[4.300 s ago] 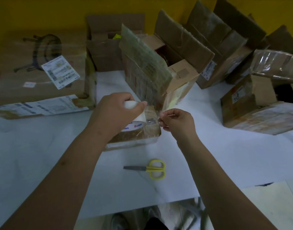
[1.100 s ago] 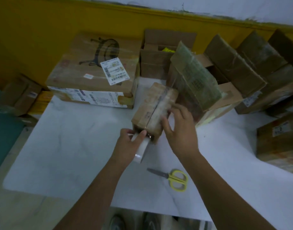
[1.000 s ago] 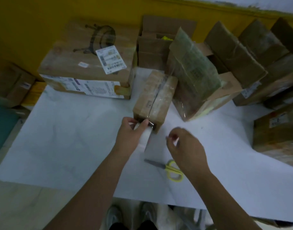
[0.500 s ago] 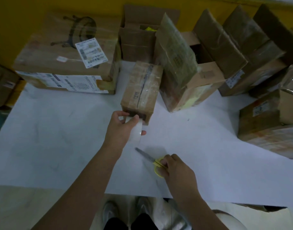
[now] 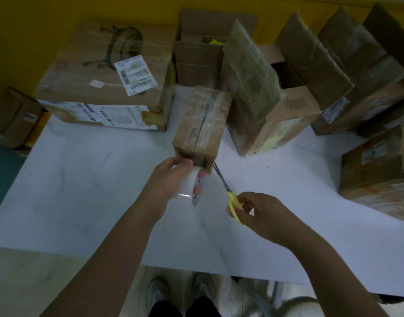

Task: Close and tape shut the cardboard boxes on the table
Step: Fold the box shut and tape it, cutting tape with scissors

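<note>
A small closed cardboard box lies mid-table with clear tape running along its top seam. My left hand grips a white tape roll at the box's near end, the tape still joined to the box. My right hand holds yellow-handled scissors by the handles, their blades pointing up-left with the tips at the box's near right corner beside the tape.
A large labelled box sits at the back left. Open boxes and flapped boxes crowd the back and right, with another box at the right edge. The white table ends near my feet.
My right hand left the box, dropped to the scissors on the table, picked them up and brought the blades up to the tape. My left hand kept the roll at the box's end.
</note>
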Demonstrator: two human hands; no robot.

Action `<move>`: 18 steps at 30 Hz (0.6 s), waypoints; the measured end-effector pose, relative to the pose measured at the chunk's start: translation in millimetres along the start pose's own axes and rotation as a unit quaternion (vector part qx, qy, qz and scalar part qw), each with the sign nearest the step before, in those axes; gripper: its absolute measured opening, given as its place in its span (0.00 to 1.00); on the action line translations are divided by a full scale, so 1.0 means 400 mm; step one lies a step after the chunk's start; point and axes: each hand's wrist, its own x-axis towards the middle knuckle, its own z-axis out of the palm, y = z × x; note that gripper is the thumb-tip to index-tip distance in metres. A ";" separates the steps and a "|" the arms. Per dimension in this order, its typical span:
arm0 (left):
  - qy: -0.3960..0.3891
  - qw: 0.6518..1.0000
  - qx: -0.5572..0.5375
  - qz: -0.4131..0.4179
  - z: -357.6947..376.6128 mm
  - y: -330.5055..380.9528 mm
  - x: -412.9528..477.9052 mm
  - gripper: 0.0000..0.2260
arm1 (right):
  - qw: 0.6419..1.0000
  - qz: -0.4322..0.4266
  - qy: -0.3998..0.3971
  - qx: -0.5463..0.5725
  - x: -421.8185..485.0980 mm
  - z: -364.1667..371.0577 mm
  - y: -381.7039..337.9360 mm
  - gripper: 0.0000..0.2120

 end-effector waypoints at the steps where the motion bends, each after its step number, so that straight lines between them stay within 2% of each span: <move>1: 0.001 1.000 0.002 0.000 -0.003 -0.001 0.000 0.11 | 1.000 0.000 -0.027 0.006 0.006 -0.006 -0.006 0.14; 5: -0.008 1.000 0.017 -0.004 -0.009 0.007 0.002 0.11 | 0.992 0.031 -0.114 0.046 0.014 -0.047 -0.037 0.20; 8: -0.013 1.000 0.023 -0.006 -0.012 0.009 0.002 0.11 | 0.985 0.076 -0.150 0.026 0.036 -0.071 -0.053 0.32; 9: -0.015 1.000 0.022 -0.008 -0.013 0.008 0.003 0.10 | 0.984 0.090 -0.154 0.022 0.049 -0.075 -0.058 0.32; 12: -0.024 0.999 0.036 -0.012 -0.016 0.010 0.006 0.09 | 0.980 0.105 -0.166 0.019 0.088 -0.084 -0.080 0.24; 18: -0.033 0.996 0.080 -0.025 -0.033 0.016 0.020 0.06 | 0.978 0.069 -0.189 0.052 0.151 -0.106 -0.128 0.27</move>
